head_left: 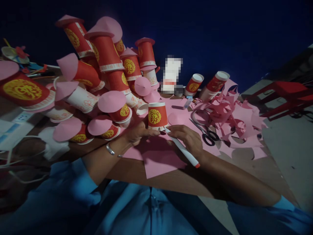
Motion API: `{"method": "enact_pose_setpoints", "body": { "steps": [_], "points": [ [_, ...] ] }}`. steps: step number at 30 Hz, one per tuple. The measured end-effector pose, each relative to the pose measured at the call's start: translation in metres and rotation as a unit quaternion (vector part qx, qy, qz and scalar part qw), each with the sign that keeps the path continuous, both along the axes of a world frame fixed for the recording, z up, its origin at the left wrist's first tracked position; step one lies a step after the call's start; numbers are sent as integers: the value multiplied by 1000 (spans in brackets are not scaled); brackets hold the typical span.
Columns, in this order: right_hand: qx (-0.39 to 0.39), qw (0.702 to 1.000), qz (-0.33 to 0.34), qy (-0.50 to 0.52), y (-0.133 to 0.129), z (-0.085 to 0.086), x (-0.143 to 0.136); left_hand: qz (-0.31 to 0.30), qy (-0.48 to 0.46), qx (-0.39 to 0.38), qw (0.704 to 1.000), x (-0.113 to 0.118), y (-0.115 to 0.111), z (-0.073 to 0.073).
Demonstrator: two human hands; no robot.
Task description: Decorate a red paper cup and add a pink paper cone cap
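Upside down or upright, I cannot tell which, a red paper cup [157, 115] with a gold emblem stands in front of me over pink paper [163, 160]. My left hand [140, 133] is closed on its lower left side, thumb along the bottom edge. In my right hand [187, 137] is a white marker pen [184, 151] with an orange-red end, its tip touching the cup's lower white band. A pink paper disc [176, 118] lies just behind my right fingers. Black-handled scissors [207, 135] rest to the right of that hand.
Many red and white cups with pink cone tops [107, 49] are piled at the left. Two bare cups [194, 84] stand at the back right. Pink paper scraps [234, 114] heap on the right, beside a red stool [288, 94]. A white power strip [17, 127] lies far left.
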State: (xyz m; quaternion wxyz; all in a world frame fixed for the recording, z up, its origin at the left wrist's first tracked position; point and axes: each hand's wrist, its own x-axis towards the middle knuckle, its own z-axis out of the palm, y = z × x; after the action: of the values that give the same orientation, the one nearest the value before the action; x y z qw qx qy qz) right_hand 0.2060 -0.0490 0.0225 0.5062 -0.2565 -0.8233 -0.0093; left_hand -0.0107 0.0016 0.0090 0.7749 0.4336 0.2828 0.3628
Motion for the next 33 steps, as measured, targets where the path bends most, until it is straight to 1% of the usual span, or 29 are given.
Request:
{"method": "enact_pose_setpoints", "body": {
  "steps": [4, 7, 10, 15, 18, 21, 23, 25, 27, 29, 33],
  "points": [
    [12, 1000, -13, -4, -1, 5, 0, -4, -25, -2, 1000, -2, 2, -3],
    [22, 999, -22, -6, -3, 9, 0, -14, -24, -5, 1000, -4, 4, -7],
    [16, 999, -23, -17, -6, 11, 0, -17, -13, 1, 1000, -6, 5, -8],
    [12, 1000, -10, -25, -5, 8, -1, -35, 1, 3, 999, -6, 5, -9],
    [14, 1000, 0, -20, -5, 6, -2, -31, -6, 6, 1000, -7, 5, -12],
    [15, 1000, -1, -27, -4, 5, -1, -28, 9, 15, 999, -9, 5, -14],
    [21, 999, -9, -35, -3, 3, 2, -27, 24, 32, 999, -8, 5, -12],
    [20, 999, -25, -37, 0, 0, 6, -22, 16, 46, 999, -5, 3, -8],
    [-5, 999, -43, -19, 5, -6, 10, -17, -12, 47, 999, -1, 2, -3],
    [-50, 997, -53, 19, 11, -13, 14, -11, -34, 44, 998, 3, 1, 0],
    [-156, 982, -43, 102, 25, -27, 18, 12, -24, 64, 998, 5, 3, 0]
  ]
}}
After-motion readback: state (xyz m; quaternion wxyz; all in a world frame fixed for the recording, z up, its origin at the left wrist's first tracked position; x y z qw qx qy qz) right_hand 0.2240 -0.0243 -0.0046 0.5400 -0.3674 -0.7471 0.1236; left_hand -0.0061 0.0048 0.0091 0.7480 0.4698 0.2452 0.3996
